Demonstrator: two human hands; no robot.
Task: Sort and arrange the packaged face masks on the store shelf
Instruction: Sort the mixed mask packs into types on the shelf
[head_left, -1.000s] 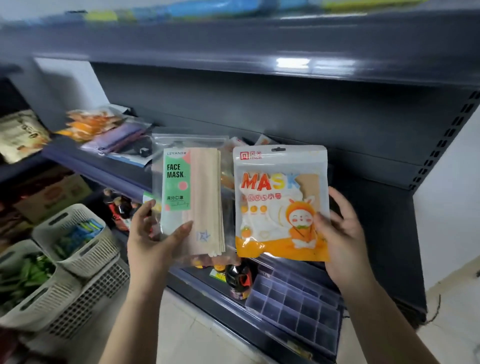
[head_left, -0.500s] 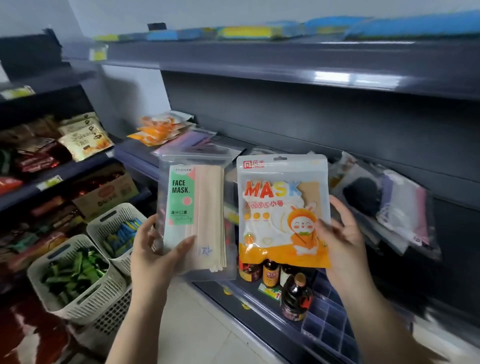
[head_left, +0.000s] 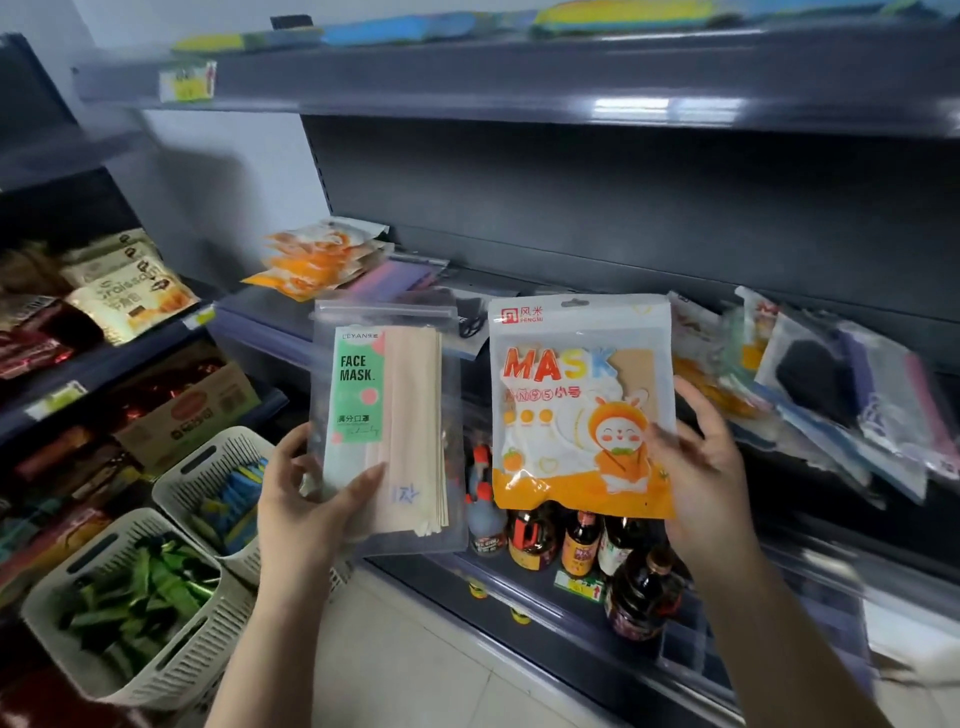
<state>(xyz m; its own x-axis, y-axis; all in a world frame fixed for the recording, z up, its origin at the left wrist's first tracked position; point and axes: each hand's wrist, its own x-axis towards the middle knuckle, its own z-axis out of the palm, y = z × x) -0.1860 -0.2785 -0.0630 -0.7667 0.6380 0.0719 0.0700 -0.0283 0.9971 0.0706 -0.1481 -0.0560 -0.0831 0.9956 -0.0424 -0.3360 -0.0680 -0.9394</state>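
My left hand grips the lower part of a clear pack of beige masks with a green "FACE MASK" label, thumb across its front. My right hand holds an orange-and-white "MASK" pack with a cartoon rabbit by its right edge. Both packs stand upright side by side in front of the dark shelf. On that shelf, a pile of orange mask packs lies at the left with purple packs beside it. More mixed mask packs lean at the right.
Below the mask shelf stand dark sauce bottles. White baskets with green and blue packets sit on the floor at the left. Snack bags fill a side shelf. An upper shelf runs overhead.
The view has swung to the right and upward along the shelf, bringing the leaning packs at the right into sight. Both hands keep the same hold on their packs.
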